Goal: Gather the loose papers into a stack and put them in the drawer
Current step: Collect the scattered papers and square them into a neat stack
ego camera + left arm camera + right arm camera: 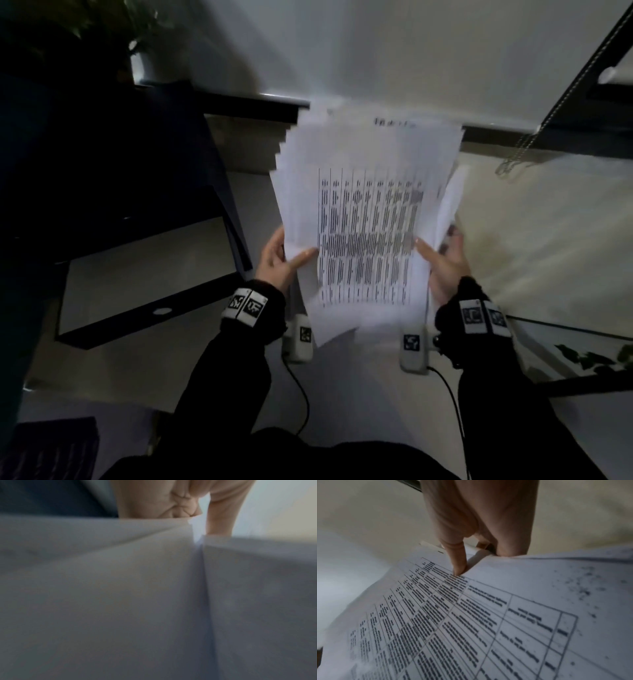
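A fanned stack of white papers point(363, 212), the top sheet printed with a table, is held up in front of me above the floor. My left hand point(281, 257) grips its left edge, thumb on top and fingers behind. My right hand point(442, 253) grips the right edge the same way. The edges of the sheets are uneven, stepped at the upper left. In the left wrist view blank paper point(120, 588) fills most of the frame under my fingers point(221, 513). The right wrist view shows my thumb point(458, 561) pressing on the printed table sheet point(471, 622).
An open black drawer point(113, 329) with a pale bottom sticks out of dark furniture at the left. A potted plant point(144, 51) stands behind it. A blind's bead chain point(524, 144) hangs at the right above a pale surface. Light floor lies below.
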`<state>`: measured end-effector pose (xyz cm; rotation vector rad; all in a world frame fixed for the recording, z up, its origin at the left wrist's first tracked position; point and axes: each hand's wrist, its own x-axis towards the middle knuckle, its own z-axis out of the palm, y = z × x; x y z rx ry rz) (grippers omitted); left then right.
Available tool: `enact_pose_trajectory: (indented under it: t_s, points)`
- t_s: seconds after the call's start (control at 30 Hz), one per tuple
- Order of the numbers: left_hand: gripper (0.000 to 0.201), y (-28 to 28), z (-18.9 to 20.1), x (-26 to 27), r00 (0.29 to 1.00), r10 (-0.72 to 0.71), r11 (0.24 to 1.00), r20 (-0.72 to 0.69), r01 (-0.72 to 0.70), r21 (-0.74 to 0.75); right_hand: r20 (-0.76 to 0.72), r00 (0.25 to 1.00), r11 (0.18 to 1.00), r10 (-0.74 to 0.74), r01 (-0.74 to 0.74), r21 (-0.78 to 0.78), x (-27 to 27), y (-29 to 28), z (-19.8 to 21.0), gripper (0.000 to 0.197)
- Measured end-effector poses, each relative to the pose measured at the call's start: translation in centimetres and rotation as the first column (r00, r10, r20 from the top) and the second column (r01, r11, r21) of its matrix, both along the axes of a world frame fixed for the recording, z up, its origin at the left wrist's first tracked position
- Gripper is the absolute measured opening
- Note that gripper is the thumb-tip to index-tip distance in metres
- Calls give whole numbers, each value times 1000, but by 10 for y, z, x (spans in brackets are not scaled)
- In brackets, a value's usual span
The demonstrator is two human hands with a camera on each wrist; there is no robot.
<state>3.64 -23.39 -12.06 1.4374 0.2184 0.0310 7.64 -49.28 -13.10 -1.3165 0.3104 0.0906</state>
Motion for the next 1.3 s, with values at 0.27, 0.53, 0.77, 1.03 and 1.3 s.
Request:
enact_pose_trajectory:
  t_s: [0.27,0.53,0.77,1.03,1.3]
  points:
    - [70,-17,45,24,935,87,977,345,-148,154,336,942,946,-25,131,-297,1,4,57,2]
    - [83,-23,26,17,988,89,983,129,-109,150,204,977,990,56,-29,-135,-5,5,33,91]
    - [113,-41,55,13,950,121,977,288,-165,136,245,964,994,-106,104,22,-6,15,50,100]
    - [58,-38,33,19,988,147,987,48,-150,54,338,909,952,-245,292,-96,0,20,56,13]
    - [106,-56,49,22,917,190,966,352,-238,99,393,910,975,-134,192,-112,1,23,54,34]
